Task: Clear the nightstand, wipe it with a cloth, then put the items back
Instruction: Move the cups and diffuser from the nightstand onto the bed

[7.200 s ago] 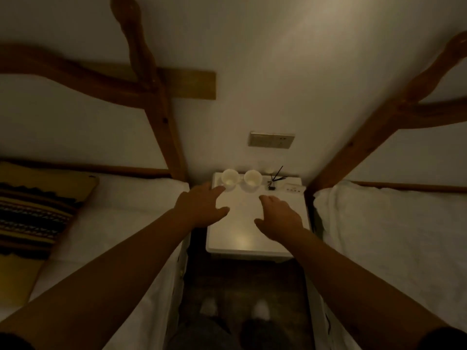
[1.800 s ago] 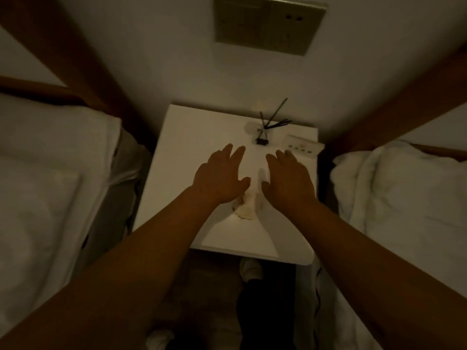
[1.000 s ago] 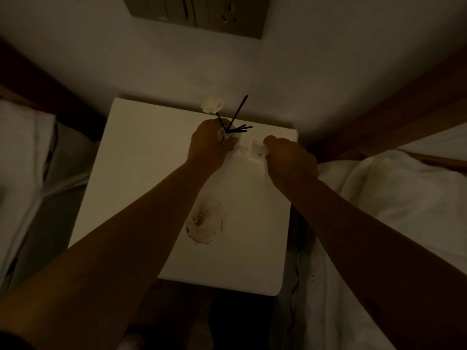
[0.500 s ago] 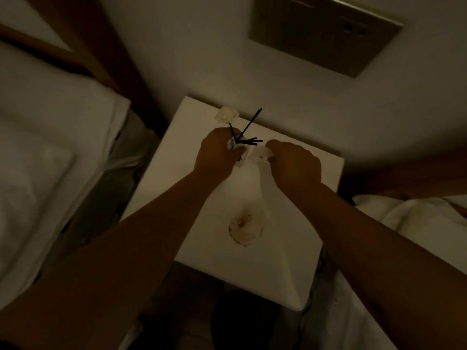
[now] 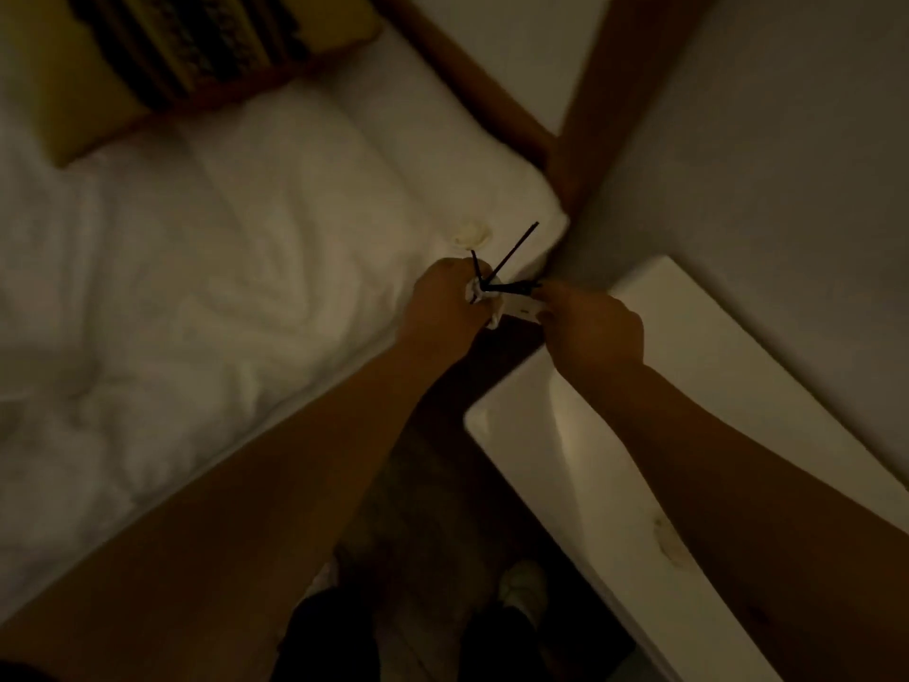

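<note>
My left hand [image 5: 450, 307] grips a small reed diffuser [image 5: 484, 287] with black sticks and a cream flower [image 5: 470, 235] on one stick. It is held over the edge of the white bed [image 5: 221, 268]. Close beside it, my right hand [image 5: 595, 332] holds a flat white remote [image 5: 522, 307], above the gap between bed and nightstand. The white nightstand [image 5: 698, 386] lies to the right, with a brownish stain [image 5: 669, 541] near its front edge. My right forearm crosses its top.
A striped yellow and dark pillow [image 5: 187, 56] lies at the bed's head. A wooden bed post [image 5: 605, 91] rises by the wall behind the nightstand. Dark floor and my feet [image 5: 521, 588] show below, between bed and nightstand.
Both hands have lifted the diffuser and the remote off the nightstand and carried them left towards the bed. The view has swung left, so the nightstand now sits at the right.
</note>
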Motion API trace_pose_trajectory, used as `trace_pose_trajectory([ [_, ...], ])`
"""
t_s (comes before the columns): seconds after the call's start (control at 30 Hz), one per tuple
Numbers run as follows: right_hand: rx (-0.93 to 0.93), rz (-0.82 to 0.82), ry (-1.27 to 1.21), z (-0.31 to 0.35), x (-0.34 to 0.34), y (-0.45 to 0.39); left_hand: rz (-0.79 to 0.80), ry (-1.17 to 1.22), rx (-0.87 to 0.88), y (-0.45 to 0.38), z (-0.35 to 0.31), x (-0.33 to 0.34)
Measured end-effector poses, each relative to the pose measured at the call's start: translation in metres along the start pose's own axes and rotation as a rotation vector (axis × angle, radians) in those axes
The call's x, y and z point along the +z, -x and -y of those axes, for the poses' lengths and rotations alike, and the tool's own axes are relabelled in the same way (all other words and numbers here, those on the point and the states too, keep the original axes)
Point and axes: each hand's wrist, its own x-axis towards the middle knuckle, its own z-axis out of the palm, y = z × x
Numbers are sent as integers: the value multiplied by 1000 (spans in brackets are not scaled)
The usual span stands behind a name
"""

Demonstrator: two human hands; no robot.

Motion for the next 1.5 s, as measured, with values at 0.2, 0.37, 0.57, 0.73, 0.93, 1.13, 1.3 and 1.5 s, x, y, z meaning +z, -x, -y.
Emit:
trace_pose_trajectory([
  [0.2,-298,71,-19,144,22,-37,-254,-12,-106,23,65,-129],
  [0.37,-481,42,-56,245,43,-45,-401,-36,-177,48,115,-214],
  [0.57,-637,77,-43,351,81,-47,-528,-22,-297,80,177,-288],
  [0.73,-706,82,-14,385,104,-61,-615,-96,-333,84,199,-304],
  [0.93,-682,144,60,377,106,-79,-593,5,-421,66,200,-289],
  [1.13,-648,221,115,363,116,-84,-656,-124,-499,57,208,-276],
  [1.3,-649,236,101,358,122,-85,-650,-155,-503,55,214,-271],
  [1.5,-661,219,129,358,123,-82,-672,-122,-530,57,215,-269],
])
